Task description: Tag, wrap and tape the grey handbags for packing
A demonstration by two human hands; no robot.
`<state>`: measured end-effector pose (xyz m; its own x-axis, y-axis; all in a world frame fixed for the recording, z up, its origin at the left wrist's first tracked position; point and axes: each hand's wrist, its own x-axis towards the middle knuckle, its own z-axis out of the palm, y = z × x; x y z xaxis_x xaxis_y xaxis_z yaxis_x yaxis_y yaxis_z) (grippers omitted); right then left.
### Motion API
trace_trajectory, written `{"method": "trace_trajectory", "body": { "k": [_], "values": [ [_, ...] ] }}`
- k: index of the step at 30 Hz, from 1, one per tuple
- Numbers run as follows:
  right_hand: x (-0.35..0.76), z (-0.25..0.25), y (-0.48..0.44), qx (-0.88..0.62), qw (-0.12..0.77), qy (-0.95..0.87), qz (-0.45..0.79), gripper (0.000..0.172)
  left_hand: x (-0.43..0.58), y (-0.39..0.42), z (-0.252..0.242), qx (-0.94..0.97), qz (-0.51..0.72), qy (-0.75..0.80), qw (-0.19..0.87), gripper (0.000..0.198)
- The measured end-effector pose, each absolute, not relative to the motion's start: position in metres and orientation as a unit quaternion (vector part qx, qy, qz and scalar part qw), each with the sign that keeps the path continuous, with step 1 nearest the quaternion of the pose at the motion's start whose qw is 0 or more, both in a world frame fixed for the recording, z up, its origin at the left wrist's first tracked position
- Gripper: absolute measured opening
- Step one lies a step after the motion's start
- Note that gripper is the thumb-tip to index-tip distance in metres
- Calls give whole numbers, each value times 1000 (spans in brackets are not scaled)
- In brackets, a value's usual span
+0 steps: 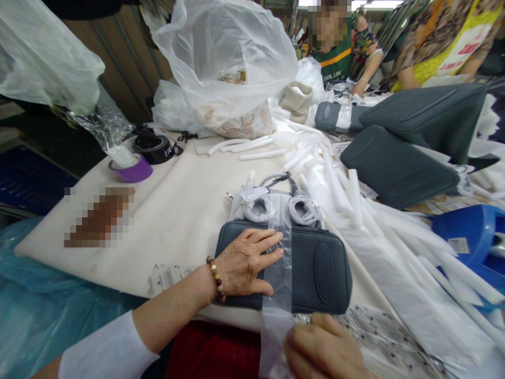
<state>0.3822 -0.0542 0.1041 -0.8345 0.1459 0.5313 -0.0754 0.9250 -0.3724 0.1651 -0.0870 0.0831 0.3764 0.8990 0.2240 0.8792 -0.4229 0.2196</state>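
A dark grey-blue zipped bag (305, 263) lies flat at the table's front edge, an oval patch on its right part. Across its middle runs a translucent plastic strip (281, 273), which hangs down over the front edge. My left hand (248, 263), with a beaded bracelet at the wrist, presses flat on the bag, fingers spread and their tips on the strip. Below the bag my right hand (323, 347) is closed at the hanging end of the strip; its fingertips are partly hidden. Behind the bag sit two wrapped strap coils (259, 209) and a dark handle (278, 180).
White foam strips (339, 195) heap up on the right, beside a blue bin (469, 237). More grey bags (402, 163) are stacked behind. A purple tape roll (132, 168), a black roll (152, 147) and a big plastic bag (232, 63) stand at the back. Two people work across the table.
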Motion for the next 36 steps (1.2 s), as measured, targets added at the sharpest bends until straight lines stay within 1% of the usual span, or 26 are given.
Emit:
{"method": "trace_trajectory", "body": {
  "k": [2, 4, 5, 7, 10, 15, 22, 28, 30, 32, 34, 36],
  "values": [
    [373, 99, -41, -55, 341, -922, 176, 27, 165, -87, 83, 825, 160, 540, 34, 69],
    [363, 89, -28, -117, 370, -904, 180, 24, 165, -88, 83, 822, 164, 545, 34, 59],
    [358, 83, -22, -147, 369, -898, 188, 21, 165, -88, 83, 821, 165, 546, 35, 55],
    [350, 71, -16, -188, 354, -894, 202, 19, 165, -88, 83, 819, 164, 548, 42, 53],
    [344, 60, -14, -211, 345, -892, 202, 18, 166, -88, 84, 816, 160, 552, 58, 55],
    [341, 55, -17, -232, 363, -887, 165, 18, 167, -88, 87, 807, 155, 563, 86, 60],
    [337, 51, -18, -253, 359, -884, 159, 20, 169, -88, 86, 798, 179, 567, 95, 79],
    [333, 49, -20, -267, 364, -878, 157, 24, 167, -90, 94, 797, 196, 560, 112, 82],
    [333, 49, -20, -272, 367, -876, 158, 25, 167, -95, 96, 799, 222, 551, 87, 72],
    [333, 49, -20, -270, 371, -874, 158, 25, 171, -102, 95, 804, 245, 541, 30, 53],
    [333, 48, -20, -266, 376, -874, 156, 25, 176, -109, 91, 821, 240, 517, -24, 35],
    [331, 48, -19, -268, 380, -873, 149, 25, 182, -114, 84, 839, 217, 497, -53, 29]
  ]
}}
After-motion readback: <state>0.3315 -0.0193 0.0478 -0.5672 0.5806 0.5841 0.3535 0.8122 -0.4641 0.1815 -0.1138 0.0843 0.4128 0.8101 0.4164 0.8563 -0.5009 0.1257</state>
